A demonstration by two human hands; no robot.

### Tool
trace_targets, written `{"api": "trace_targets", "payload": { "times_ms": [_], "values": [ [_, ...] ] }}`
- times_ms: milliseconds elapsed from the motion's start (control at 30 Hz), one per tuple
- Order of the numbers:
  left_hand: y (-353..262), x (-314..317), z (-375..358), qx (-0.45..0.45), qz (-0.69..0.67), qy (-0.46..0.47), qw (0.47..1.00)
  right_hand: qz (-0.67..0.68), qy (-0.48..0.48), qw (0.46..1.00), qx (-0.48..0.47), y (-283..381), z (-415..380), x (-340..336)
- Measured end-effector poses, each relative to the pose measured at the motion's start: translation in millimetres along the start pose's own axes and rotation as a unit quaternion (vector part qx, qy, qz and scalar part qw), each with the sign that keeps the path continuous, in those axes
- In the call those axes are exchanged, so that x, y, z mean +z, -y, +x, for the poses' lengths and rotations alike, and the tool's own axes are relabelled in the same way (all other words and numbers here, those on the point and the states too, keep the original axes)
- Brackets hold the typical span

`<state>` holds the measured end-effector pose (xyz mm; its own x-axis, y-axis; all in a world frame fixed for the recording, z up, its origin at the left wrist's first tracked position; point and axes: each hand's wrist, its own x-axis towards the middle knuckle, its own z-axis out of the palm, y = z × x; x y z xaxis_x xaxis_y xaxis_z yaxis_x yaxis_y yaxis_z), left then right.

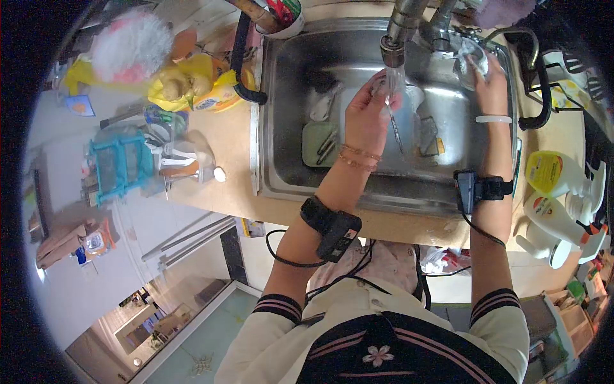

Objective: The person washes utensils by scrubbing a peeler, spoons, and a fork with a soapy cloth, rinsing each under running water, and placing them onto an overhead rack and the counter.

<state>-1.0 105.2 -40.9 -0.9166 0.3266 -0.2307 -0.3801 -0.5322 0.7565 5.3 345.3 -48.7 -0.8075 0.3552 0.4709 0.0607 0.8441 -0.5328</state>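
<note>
Under the tap [392, 52], my left hand [369, 110] is closed around a slim metal utensil [396, 128], its thin shiny handle slanting down into the sink [281, 182]. Water runs over my fingers, and the utensil's upper end is partly hidden by them. At the sink's far right corner, my right hand [491, 80] grips a whitish, see-through crumpled thing [472, 59] whose kind I cannot tell. A small pale green tray [309, 153] with slim dark items lies at the sink's left. Right of the utensil is a clear piece with a yellowish part [440, 147].
Spray bottles [543, 173] stand on the counter at the right. To the left are a yellow bag of ginger [176, 83], a teal rack [121, 168] and a container of utensils [203, 160]. Black curved handles overhang the sink's left and right edges.
</note>
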Motion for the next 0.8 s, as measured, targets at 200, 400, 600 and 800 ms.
{"api": "trace_targets", "payload": {
  "times_ms": [200, 400, 600, 800],
  "values": [
    [3, 9, 2, 0.007, 0.05, 0.007, 0.999, 0.052, -0.009, 0.999, 0.005, 11, -6, -6],
    [7, 17, 4, 0.05, 0.15, 0.023, 0.987, 0.095, -0.019, 0.995, 0.015, 14, -13, -11],
    [5, 20, 12, 0.06, 0.199, 0.037, 0.977, 0.09, -0.025, 0.995, 0.017, 12, -17, -11],
    [2, 26, 22, 0.084, 0.198, 0.043, 0.976, 0.089, -0.027, 0.995, 0.02, 14, -17, -10]
  ]
}}
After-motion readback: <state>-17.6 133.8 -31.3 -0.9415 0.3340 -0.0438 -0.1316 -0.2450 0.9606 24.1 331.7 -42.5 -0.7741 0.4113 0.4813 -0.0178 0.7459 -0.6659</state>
